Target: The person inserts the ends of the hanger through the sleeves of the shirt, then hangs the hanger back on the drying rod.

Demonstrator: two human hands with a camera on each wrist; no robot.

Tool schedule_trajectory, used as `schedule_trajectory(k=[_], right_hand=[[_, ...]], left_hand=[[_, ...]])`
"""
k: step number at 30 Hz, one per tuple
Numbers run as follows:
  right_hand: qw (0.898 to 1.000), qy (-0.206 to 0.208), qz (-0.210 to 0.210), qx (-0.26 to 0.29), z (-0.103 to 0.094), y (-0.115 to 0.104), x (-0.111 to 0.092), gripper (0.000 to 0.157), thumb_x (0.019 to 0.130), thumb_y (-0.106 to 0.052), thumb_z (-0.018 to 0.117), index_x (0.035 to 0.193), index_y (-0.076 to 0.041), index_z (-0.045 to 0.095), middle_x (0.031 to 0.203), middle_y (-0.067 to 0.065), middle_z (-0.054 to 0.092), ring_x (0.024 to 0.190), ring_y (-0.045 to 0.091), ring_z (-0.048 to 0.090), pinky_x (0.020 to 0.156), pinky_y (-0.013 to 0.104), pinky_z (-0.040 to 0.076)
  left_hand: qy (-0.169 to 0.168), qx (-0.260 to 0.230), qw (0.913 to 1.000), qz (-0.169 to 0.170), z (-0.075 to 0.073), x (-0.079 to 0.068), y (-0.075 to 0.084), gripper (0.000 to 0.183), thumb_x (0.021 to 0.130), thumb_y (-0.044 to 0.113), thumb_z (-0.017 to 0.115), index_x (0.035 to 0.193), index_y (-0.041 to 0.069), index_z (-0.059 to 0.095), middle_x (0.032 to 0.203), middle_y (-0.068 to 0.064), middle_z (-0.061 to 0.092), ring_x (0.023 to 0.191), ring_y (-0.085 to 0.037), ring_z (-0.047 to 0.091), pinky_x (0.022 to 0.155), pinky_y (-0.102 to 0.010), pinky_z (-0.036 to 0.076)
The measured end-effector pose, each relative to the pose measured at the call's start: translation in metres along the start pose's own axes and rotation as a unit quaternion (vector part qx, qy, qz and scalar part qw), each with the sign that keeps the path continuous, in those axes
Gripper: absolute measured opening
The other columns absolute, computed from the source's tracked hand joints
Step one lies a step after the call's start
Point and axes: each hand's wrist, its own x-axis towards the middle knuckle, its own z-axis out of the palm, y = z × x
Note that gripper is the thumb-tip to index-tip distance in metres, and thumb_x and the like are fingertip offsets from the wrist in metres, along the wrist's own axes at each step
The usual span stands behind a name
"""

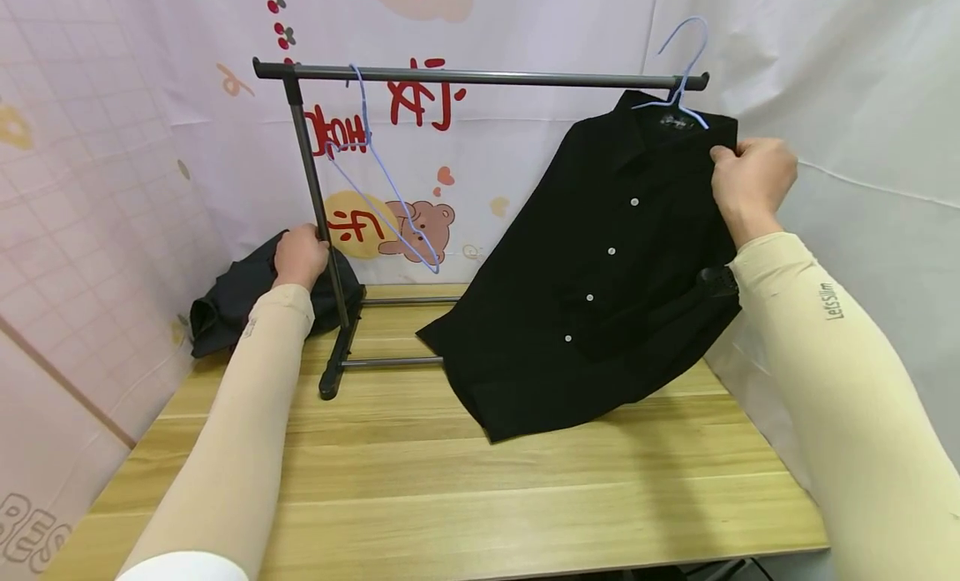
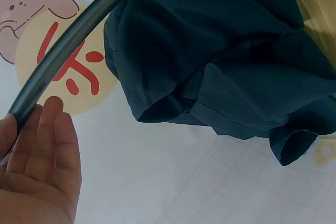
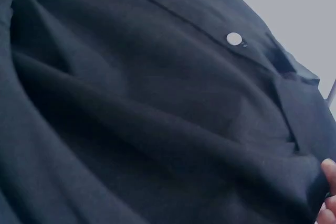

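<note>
Blk shirt (image 1: 536, 314) in R hand (image 1: 753, 179)

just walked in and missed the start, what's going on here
A person's right hand grips a black shirt near its shoulder; a blue hanger is in the neck opening, rising above the rail. The left hand holds the rack's left post, with dark bundled cloth beyond it. A second hanger, bare, hangs from the rail.

Forward-down head view, two close wrist views
</note>
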Motion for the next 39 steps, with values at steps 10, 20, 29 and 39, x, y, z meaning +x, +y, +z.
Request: schedule_trajectory(k=[10, 20, 29, 39], right_hand=[[0.994, -0.005, 0.001, -0.108, 0.007, -0.013, 0.001, 0.041, 0.100, -0.024, 0.046, 0.125, 0.002, 0.066, 0.126, 0.029, 0.060, 0.117, 0.048, 0.055, 0.097, 0.055, 0.043], [0.978, -0.087, -0.040, -0.184, 0.037, -0.009, -0.020, 0.049, 0.092, -0.021, 0.043, 0.110, 0.021, 0.062, 0.114, 0.039, 0.059, 0.106, 0.052, 0.056, 0.086, 0.057, 0.048], [0.980, -0.064, -0.054, -0.178, 0.048, -0.013, -0.027, 0.044, 0.095, -0.018, 0.046, 0.110, 0.019, 0.062, 0.110, 0.038, 0.061, 0.101, 0.053, 0.059, 0.079, 0.058, 0.050], [0.975, -0.009, -0.170, -0.140, 0.076, -0.021, -0.049, 0.061, 0.099, -0.013, 0.049, 0.151, 0.007, 0.025, 0.158, 0.028, 0.018, 0.148, 0.041, 0.012, 0.119, 0.054, 0.005]], left_hand=[[0.003, -0.001, 1.0000, 0.006, 0.001, 0.000, 0.002, 0.027, 0.102, 0.012, 0.050, 0.115, -0.009, 0.060, 0.111, -0.031, 0.062, 0.101, -0.048, 0.058, 0.086, -0.057, 0.047], [-0.007, -0.013, 0.9999, -0.008, 0.000, -0.004, 0.003, 0.027, 0.103, 0.011, 0.049, 0.118, -0.009, 0.059, 0.116, -0.030, 0.061, 0.104, -0.047, 0.056, 0.089, -0.057, 0.046], [-0.005, -0.015, 0.9999, -0.005, -0.004, -0.004, 0.000, 0.028, 0.102, 0.011, 0.050, 0.121, -0.008, 0.058, 0.120, -0.030, 0.060, 0.108, -0.048, 0.055, 0.091, -0.058, 0.045], [-0.054, 0.037, 0.9962, 0.058, -0.007, -0.004, -0.014, 0.031, 0.100, 0.010, 0.053, 0.124, -0.008, 0.059, 0.121, -0.032, 0.059, 0.108, -0.050, 0.055, 0.091, -0.059, 0.044]])
